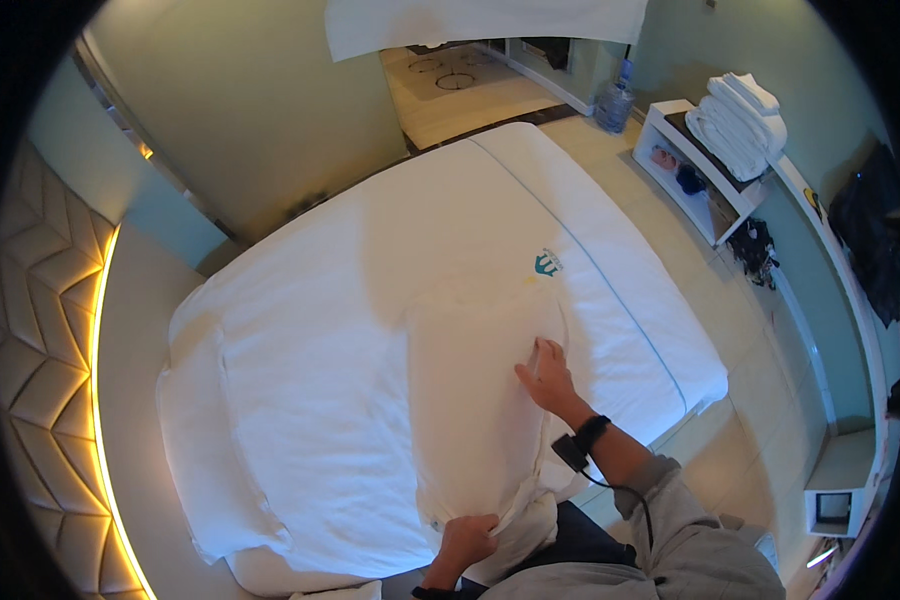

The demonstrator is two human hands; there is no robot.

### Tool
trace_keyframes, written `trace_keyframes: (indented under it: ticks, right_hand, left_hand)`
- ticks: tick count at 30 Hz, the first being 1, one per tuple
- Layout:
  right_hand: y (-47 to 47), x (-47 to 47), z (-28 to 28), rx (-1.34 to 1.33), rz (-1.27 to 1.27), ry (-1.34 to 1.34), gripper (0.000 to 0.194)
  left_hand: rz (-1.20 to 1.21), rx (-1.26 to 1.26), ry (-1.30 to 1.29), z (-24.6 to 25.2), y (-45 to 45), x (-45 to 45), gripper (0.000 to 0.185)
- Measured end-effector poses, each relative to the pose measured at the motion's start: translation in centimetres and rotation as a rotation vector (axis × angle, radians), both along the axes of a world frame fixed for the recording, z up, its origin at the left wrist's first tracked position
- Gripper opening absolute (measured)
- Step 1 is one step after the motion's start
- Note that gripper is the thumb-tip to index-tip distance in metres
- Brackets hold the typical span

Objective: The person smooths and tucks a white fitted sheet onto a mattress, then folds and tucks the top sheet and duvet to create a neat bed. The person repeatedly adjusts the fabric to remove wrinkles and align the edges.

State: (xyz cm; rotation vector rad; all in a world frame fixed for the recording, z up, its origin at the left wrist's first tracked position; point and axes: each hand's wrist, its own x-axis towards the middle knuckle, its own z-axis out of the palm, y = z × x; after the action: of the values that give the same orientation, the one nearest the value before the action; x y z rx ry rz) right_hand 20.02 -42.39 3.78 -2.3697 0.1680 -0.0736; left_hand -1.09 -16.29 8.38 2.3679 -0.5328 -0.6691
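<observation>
A white pillow [472,390] lies lengthwise on the white duvet [307,375] of the bed, in front of my body. My left hand [466,541] is closed on the pillow's near end, where the loose fabric of its case bunches up. Above the pillow's right long edge is my right hand [549,375], thumb and fingers apart, touching or just over the cloth. A band with a small black box and cable is on my right wrist. Another white pillow [202,435] rests at the bed's head end.
A padded headboard [52,360] with a light strip stands left. At right are a white shelf unit [690,176] bearing folded white bedding [739,124], a large water bottle [613,105], and a dark bag [754,251] on the tiled floor [750,360].
</observation>
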Motion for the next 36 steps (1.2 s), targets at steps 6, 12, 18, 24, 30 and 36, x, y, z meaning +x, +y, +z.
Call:
trace_keyframes:
  ticks: [6,12,18,24,30,36]
  right_hand:
    - [5.0,4.6,-1.9,-0.097,0.116,0.113,0.096]
    - [10.1,8.6,-2.2,-0.126,0.251,0.092,0.104]
    - [13.0,12.2,-2.4,-0.289,0.267,0.286,0.108]
    - [12.6,14.4,-5.2,-0.134,0.253,0.453,0.105]
    - [11.5,17.1,-5.9,0.063,0.259,0.682,0.096]
    - [14.1,8.5,-1.7,-0.263,0.390,0.080,0.083]
  left_hand:
    - [-0.142,-0.085,0.036,-0.6,0.5,-0.4,0.008]
    - [-0.159,-0.095,0.087,-0.7,1.5,-0.2,0.007]
    - [-0.082,-0.134,0.116,0.2,3.0,0.0,0.006]
    - [-0.010,-0.118,0.130,0.5,3.5,-0.1,0.005]
    - [0.023,-0.037,0.125,-0.4,3.3,-0.5,0.003]
    - [-0.067,0.018,0.179,-2.0,3.6,-1.3,0.007]
